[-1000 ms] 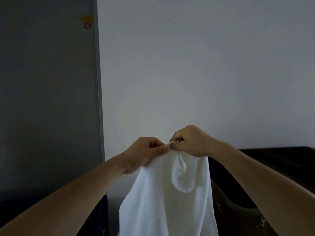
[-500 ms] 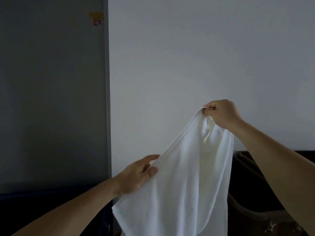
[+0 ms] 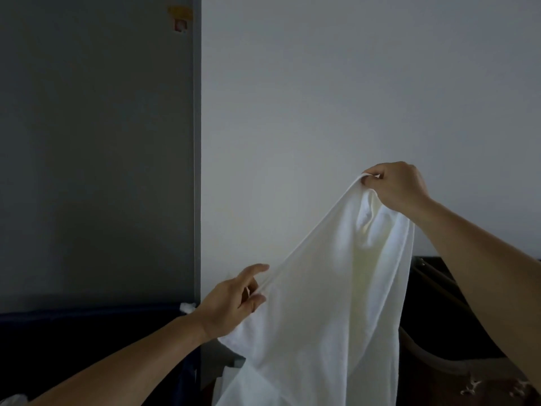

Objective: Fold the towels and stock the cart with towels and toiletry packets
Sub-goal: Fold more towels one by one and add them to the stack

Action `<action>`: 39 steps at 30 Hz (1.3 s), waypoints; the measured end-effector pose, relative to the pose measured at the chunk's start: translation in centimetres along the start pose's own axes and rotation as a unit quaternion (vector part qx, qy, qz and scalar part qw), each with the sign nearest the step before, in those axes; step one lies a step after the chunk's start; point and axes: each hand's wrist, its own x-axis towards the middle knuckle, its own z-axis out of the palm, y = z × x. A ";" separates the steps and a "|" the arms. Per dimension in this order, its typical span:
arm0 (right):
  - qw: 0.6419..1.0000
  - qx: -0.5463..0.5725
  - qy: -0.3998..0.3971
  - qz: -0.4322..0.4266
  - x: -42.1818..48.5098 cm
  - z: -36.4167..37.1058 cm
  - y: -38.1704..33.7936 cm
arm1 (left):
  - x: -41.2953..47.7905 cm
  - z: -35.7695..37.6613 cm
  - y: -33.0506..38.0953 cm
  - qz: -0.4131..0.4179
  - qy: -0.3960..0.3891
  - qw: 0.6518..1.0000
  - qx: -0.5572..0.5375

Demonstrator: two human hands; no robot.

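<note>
A: Towel (image 3: 322,303), where is it seen?

B: Centre to lower right of the frame, held up in the air before a pale wall (image 3: 351,98). It is white and slack. Its lower part is cut off by the bottom edge.

A: Right hand (image 3: 395,186)?

B: Found right of centre, at the highest point of the cloth. The fingers are curled tight, and a top corner is pinched between them and the thumb. The cloth is bunched just under the knuckles.

A: Left hand (image 3: 231,303)?

B: Lower, left of centre. The towel's edge is stretched in a slanting line from the right hand down to it. The edge is gripped between the thumb and curled fingers. The index finger (image 3: 254,270) is stretched straight above the edge.

A: Are the hands touching?

B: No. They are well apart, joined only by the cloth.

A: Surroundings?

B: A dark grey panel (image 3: 96,142) is noted over the left half, with a small yellow sticker (image 3: 180,14) at upper left. A dark blue rail (image 3: 87,313) is seen along the lower left, with a small white tuft (image 3: 187,306) at its right end. A dark container (image 3: 456,332) is noted at lower right, behind the towel. Its contents cannot be told.
</note>
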 end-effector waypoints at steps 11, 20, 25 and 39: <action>1.000 0.006 0.017 0.017 0.0 -0.2 0.0 | -1.4 -0.7 0.7 0.110 0.047 0.992 0.031; 1.000 0.011 0.018 0.023 -0.4 -0.5 0.2 | -0.7 -1.0 -0.3 -0.057 -0.116 0.991 0.024; 0.999 0.020 0.032 0.019 -0.3 -1.3 0.2 | -1.3 -0.7 -2.1 -0.158 -0.228 0.958 0.065; 0.999 -0.017 0.009 0.041 -0.5 -3.7 2.7 | -0.6 -9.2 -3.3 -0.191 0.190 0.962 -0.051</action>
